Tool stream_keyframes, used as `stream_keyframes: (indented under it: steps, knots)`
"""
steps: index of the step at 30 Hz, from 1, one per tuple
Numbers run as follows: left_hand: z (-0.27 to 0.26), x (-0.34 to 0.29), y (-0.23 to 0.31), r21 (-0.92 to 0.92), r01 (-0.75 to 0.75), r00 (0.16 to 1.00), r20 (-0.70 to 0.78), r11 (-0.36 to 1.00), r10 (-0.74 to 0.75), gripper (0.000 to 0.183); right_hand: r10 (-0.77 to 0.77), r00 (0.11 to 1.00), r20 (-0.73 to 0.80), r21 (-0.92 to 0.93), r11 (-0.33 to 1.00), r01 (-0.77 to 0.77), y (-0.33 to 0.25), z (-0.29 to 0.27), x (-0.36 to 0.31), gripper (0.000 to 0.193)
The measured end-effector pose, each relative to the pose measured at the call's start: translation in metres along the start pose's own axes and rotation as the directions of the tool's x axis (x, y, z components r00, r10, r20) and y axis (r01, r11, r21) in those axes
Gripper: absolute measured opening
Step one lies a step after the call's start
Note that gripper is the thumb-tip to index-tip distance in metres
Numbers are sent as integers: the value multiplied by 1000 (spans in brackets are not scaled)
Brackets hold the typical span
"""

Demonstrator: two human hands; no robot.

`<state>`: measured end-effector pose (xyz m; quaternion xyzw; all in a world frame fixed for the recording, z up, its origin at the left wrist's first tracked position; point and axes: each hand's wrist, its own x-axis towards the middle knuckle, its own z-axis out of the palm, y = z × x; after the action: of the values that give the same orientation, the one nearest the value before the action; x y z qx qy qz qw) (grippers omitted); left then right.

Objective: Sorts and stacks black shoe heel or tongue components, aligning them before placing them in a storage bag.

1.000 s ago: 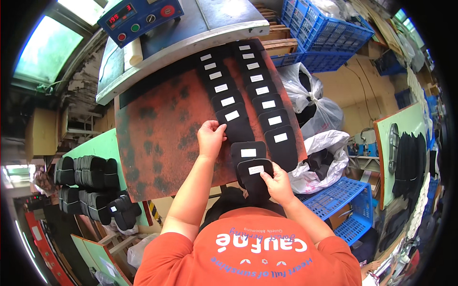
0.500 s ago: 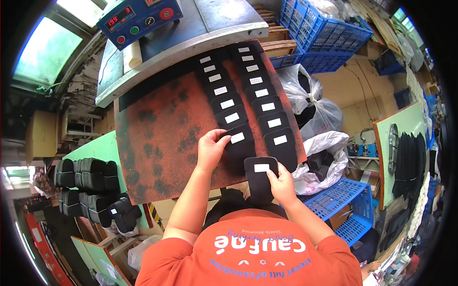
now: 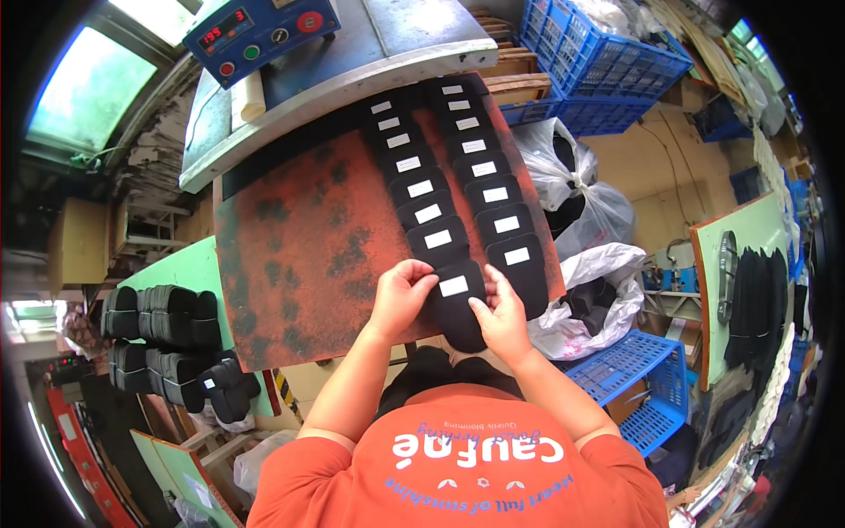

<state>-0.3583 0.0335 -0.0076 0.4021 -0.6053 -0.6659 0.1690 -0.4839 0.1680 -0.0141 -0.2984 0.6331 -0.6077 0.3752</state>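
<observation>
A black fabric pad with rounded ends and a white label lies at the near end of the left row, partly over the pad before it and jutting past the board's near edge. At its left edge, my left hand has thumb and fingertips pinched together on it. On the opposite edge my right hand holds it, thumb and forefinger beside the label. Two overlapping rows of like pads, each with a white label, run away across the reddish, dark-stained board.
A heavy metal-edged press plate with a blue control box overhangs the board's far side. Bundled black pads stand on a green board at left. To the right are plastic bags, stacked blue crates and another blue crate.
My right hand has brought the pad forward and left from near my body onto the row's near end. My left hand has come nearer, from the previous pad to this one.
</observation>
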Motion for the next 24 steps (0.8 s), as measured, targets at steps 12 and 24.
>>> stream_keyframes:
  steps: [12, 24]
  knots:
    - [9, 12, -15, 463, -240, 857, -312, 853, 410, 18, -57, 984, 166, -433, 893, 125, -23, -15, -32, 54]
    - [5, 23, -19, 301, 0, 878, -457, 954, 144, 31, -199, 932, 302, -669, 653, 356, -13, 11, -13, 57]
